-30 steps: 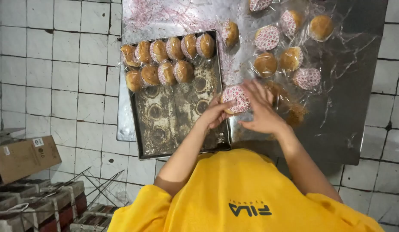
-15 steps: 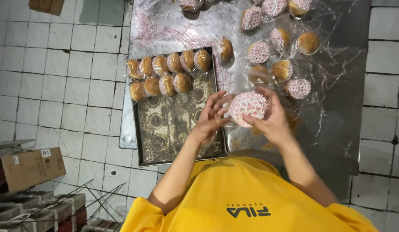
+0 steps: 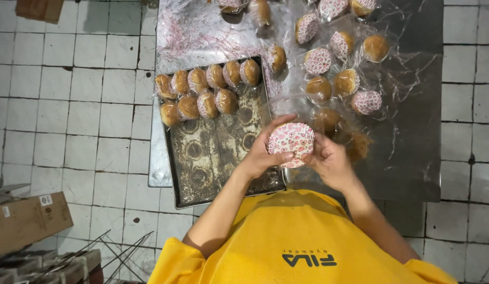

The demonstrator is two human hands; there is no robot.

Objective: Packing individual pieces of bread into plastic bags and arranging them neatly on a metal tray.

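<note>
Both hands have drawn nearer to the person's chest since the earlier frame, and the patterned cupcake (image 3: 291, 143) now sits lower, just off the right edge of the baking tray (image 3: 218, 158). The left hand (image 3: 263, 152) cups the cupcake's left side, fingers curled over its pink-and-white paper case; the right hand (image 3: 328, 160) grips its right side, thumb against the case. A sheet of clear wrap (image 3: 286, 105) rises from the cupcake, above the tray's right edge. The tray lies on the steel tabletop (image 3: 413, 142), its upper part filled with two rows of wrapped brown cakes (image 3: 202, 92), its lower part bare and crusted. To the right of the tray, loose wrapped cakes (image 3: 339, 68) lie scattered, some showing patterned cases, others brown tops. Below the tray, the person's yellow shirt (image 3: 297, 236) fills the view
</note>
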